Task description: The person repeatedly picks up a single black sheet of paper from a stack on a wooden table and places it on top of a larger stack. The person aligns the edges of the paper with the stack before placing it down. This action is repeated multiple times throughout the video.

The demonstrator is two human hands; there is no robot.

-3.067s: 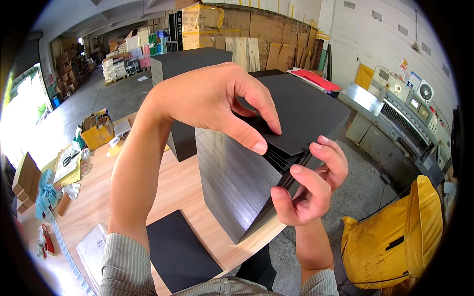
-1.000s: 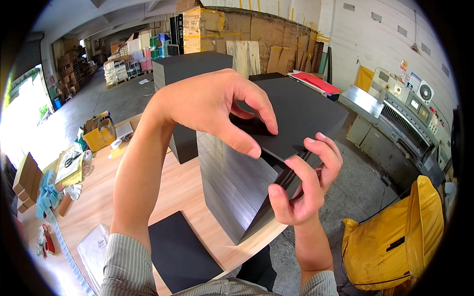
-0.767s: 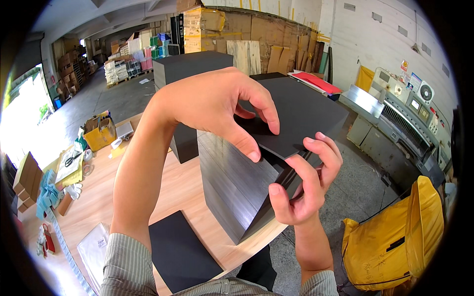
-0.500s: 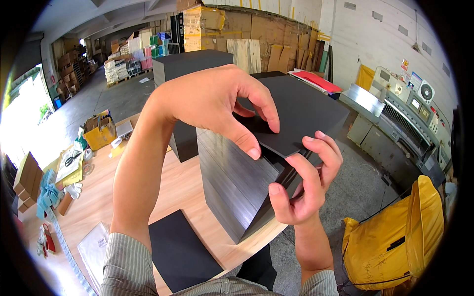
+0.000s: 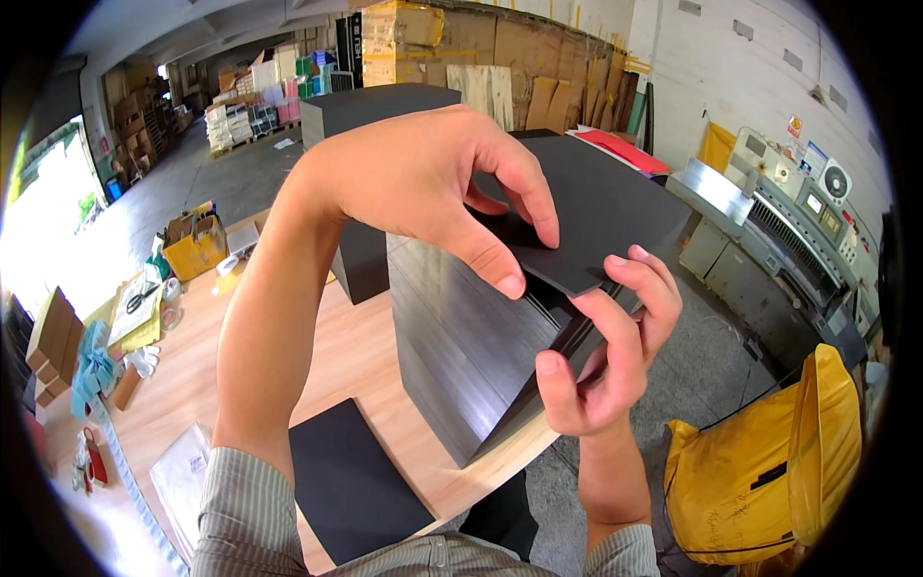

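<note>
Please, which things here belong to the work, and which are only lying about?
Apparently in the work:
left hand
right hand
near black stack, at their fingers
far black stack, perhaps
loose black sheet, perhaps

Lying about:
scissors
blue bundle
yellow bag
</note>
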